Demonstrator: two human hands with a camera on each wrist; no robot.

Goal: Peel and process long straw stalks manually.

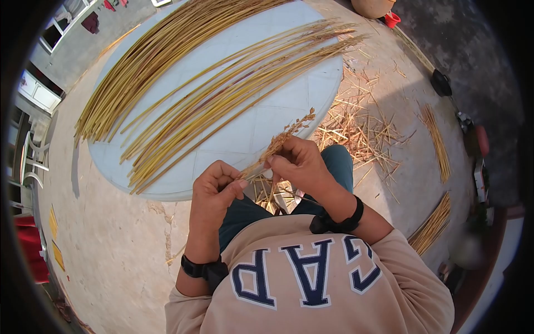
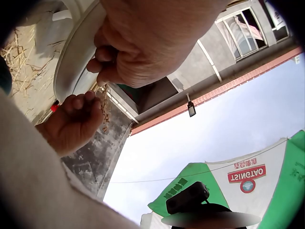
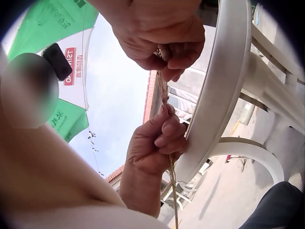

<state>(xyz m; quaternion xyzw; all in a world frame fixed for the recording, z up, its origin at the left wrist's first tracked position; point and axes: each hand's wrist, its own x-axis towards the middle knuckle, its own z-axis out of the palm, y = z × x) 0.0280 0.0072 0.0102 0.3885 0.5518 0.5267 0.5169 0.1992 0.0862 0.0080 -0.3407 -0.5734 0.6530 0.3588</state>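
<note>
A dry grass stalk with a feathery seed head [image 1: 290, 131] spans the space between both hands, over the lap beside the table. My left hand [image 1: 216, 189] pinches it between thumb and fingertips; in the right wrist view the lower stem [image 3: 174, 200] hangs below that hand. Close by, my right hand [image 1: 303, 163] grips the seed head near its base, fingers curled, with the tip sticking out past the knuckles. On the round white table [image 1: 239, 133] lie a loose row of similar stalks [image 1: 194, 114] and a thicker pile of them [image 1: 139, 72].
Broken straw litters [image 1: 361, 119] the concrete right of the table. Two tied-looking bundles, an upper bundle [image 1: 436, 142] and a lower bundle [image 1: 433, 222], lie farther right. A white plastic chair [image 1: 34, 158] stands at far left. A red cup-like container [image 1: 392, 20] sits at the back.
</note>
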